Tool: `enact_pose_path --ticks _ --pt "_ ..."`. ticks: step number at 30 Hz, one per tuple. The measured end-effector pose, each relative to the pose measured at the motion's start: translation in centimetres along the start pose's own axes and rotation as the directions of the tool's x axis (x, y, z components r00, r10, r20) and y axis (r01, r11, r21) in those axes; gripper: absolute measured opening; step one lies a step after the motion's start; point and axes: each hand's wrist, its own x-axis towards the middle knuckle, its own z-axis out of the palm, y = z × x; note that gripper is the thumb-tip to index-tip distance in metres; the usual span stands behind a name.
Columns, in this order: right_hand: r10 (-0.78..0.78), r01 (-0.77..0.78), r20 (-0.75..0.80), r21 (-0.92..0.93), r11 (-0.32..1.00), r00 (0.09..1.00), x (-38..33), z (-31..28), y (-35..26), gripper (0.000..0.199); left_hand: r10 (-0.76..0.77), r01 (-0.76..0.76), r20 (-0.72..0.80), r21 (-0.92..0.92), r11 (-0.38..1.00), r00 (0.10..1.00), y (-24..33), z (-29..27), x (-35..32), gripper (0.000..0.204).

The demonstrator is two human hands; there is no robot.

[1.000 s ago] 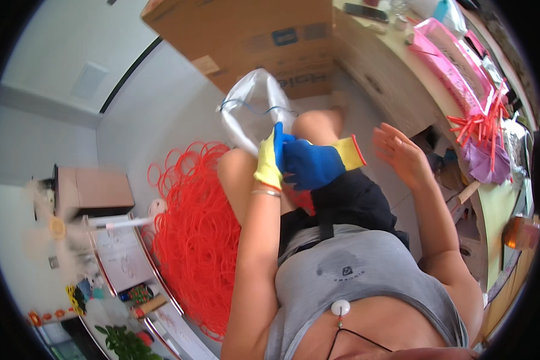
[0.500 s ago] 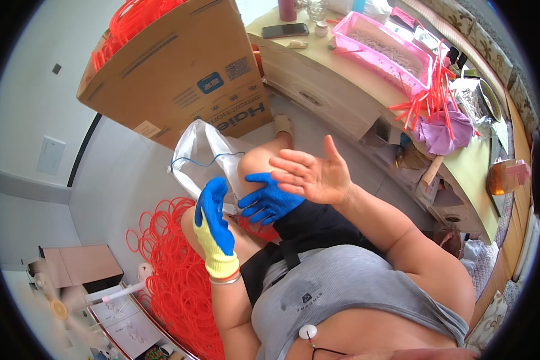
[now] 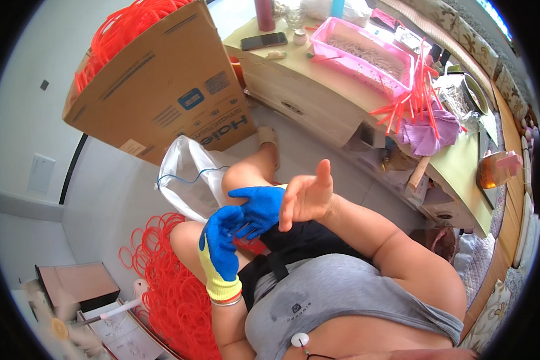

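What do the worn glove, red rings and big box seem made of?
Worn glove: likely knit fabric, by its textured yellow cuff, with a matte, perhaps rubber, blue coating.
Red rings: probably smooth plastic, given their even, slender, slightly shiny loops.
Big box: apparently matte cardboard, by its brown, printed panels.

Bright, soft light; glare upper right; edges bent, rim black; fan (image 3: 60, 328) blurred.

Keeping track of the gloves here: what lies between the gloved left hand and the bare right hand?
In the head view, an unworn blue glove lies between the left hand and right hand; whether either touches it is unclear.
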Motion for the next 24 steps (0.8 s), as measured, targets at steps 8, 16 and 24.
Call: enact_pose_path --ticks 8,16,24 --pt "-0.442 -0.429 -0.665 -0.737 0.523 0.602 3.4 -0.3 2.8 0.046 -0.228 0.407 0.338 -0.755 0.513 0.913 -1.4 3.1 1.3 0.059" --pt "-0.578 -0.722 -0.528 -0.672 -0.164 0.623 6.0 -0.1 4.0 0.029 -0.291 0.4 0.296 -0.813 0.423 0.91 -1.4 3.9 2.2 0.066" --pt "-0.649 -0.701 -0.351 -0.578 -0.417 0.675 4.9 -6.1 2.0 0.043 0.044 0.027 0.303 -0.225 0.974 0.952 -2.5 6.6 3.7 0.048"
